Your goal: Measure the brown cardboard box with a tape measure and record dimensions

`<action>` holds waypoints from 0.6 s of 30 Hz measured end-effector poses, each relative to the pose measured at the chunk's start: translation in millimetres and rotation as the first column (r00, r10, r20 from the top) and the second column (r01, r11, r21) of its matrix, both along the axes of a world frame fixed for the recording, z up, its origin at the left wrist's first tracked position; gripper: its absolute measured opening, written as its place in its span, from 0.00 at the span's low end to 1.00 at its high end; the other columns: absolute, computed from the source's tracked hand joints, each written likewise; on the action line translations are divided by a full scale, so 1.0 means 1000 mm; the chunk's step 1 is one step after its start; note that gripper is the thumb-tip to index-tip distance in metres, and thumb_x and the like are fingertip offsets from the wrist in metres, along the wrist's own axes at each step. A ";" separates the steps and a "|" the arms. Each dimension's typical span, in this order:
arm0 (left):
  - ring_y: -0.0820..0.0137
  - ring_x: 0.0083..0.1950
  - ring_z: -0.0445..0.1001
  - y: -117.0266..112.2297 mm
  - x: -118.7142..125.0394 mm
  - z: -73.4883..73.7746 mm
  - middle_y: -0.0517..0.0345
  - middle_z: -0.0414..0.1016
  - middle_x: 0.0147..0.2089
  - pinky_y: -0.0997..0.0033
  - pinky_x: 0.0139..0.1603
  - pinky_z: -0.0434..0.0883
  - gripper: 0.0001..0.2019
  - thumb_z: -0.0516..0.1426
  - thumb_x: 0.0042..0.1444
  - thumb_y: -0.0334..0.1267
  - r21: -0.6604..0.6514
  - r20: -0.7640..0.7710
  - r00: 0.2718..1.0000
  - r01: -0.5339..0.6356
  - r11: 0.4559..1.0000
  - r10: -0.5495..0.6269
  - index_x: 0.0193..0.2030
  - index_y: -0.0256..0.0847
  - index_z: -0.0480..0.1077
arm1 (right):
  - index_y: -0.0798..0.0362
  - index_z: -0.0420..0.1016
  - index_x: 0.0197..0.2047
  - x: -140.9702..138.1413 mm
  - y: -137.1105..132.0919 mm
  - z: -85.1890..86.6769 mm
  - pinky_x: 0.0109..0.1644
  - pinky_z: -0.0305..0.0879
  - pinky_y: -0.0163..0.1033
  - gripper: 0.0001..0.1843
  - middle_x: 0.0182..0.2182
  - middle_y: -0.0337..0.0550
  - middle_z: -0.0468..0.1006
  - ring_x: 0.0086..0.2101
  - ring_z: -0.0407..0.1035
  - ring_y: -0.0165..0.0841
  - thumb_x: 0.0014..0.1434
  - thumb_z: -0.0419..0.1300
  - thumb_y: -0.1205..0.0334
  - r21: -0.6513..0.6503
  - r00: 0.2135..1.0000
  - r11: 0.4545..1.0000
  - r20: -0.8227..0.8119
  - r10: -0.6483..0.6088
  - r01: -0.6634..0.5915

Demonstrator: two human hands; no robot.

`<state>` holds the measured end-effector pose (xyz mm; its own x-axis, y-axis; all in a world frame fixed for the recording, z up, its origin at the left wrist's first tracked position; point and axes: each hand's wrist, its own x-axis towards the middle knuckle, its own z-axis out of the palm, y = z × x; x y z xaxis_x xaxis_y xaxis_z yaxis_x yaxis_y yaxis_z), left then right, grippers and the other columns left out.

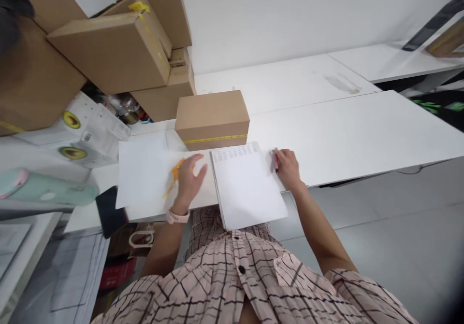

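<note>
My left hand (190,178) hovers over the desk with its thumb and fingers apart and nothing between them. Just to its left lies an orange tape measure (176,168) with a short yellow strip out, partly hidden by the hand. A stack of white paper (250,189), with rows of small print along its top edge, lies in front of me and overhangs the desk edge. Right of the stack, my right hand (288,168) rests on the desk with its fingers closed on a red pen (276,162) with a black end.
A closed cardboard box (213,121) with a yellow printed strip stands behind the paper. Loose white sheets (141,169), a dark phone (110,211) and a mint-green bottle (54,189) lie to the left. Larger cardboard boxes (108,56) are piled at the back left.
</note>
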<state>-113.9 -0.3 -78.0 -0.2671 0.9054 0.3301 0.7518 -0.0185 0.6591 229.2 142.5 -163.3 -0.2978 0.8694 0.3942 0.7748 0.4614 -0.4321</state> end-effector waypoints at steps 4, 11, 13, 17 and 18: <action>0.47 0.69 0.61 -0.024 -0.057 0.001 0.42 0.68 0.66 0.44 0.71 0.60 0.29 0.64 0.55 0.45 -0.130 -0.150 0.956 -0.270 0.954 0.251 0.62 0.41 0.66 | 0.49 0.75 0.58 0.006 0.003 -0.010 0.50 0.66 0.51 0.28 0.47 0.54 0.75 0.48 0.64 0.46 0.60 0.45 0.73 0.003 0.993 0.995 -0.057 -0.101 0.101; 0.46 0.64 0.68 -0.018 -0.059 -0.031 0.41 0.73 0.62 0.45 0.65 0.64 0.33 0.67 0.49 0.46 -0.213 -0.114 0.946 -0.322 0.922 0.304 0.62 0.40 0.66 | 0.51 0.76 0.56 -0.005 -0.012 0.010 0.53 0.67 0.56 0.21 0.46 0.57 0.76 0.49 0.68 0.48 0.66 0.47 0.60 0.055 0.942 0.963 -0.231 -0.244 0.263; 0.52 0.57 0.74 -0.014 -0.049 -0.022 0.45 0.77 0.56 0.52 0.59 0.69 0.29 0.66 0.50 0.48 -0.194 0.098 0.954 -0.260 0.946 0.282 0.58 0.41 0.69 | 0.51 0.77 0.53 -0.018 -0.030 0.029 0.56 0.66 0.56 0.20 0.48 0.57 0.77 0.51 0.68 0.48 0.67 0.49 0.57 0.048 0.923 0.966 -0.308 -0.229 0.256; 0.63 0.46 0.77 -0.009 -0.015 0.012 0.50 0.79 0.50 0.64 0.46 0.73 0.24 0.60 0.58 0.53 -0.140 0.545 0.831 0.217 0.966 -0.108 0.56 0.41 0.71 | 0.46 0.79 0.51 -0.071 -0.070 0.072 0.53 0.71 0.52 0.18 0.46 0.51 0.81 0.45 0.74 0.42 0.67 0.55 0.47 -0.299 0.761 0.936 -0.646 -0.057 -0.184; 0.64 0.45 0.76 -0.008 -0.006 0.021 0.51 0.78 0.49 0.65 0.45 0.73 0.24 0.60 0.58 0.52 -0.123 0.575 0.797 0.308 0.943 -0.185 0.57 0.41 0.71 | 0.46 0.78 0.52 -0.086 -0.078 0.081 0.52 0.72 0.51 0.20 0.47 0.49 0.81 0.45 0.75 0.40 0.66 0.56 0.44 -0.384 0.673 0.848 -0.738 -0.044 -0.366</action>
<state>-120.1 -8.4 -57.0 -0.1058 0.9944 0.0017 0.2507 0.0250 0.9677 142.7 64.7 -82.7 -0.2652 0.9585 0.1043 0.0747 0.1283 -0.9889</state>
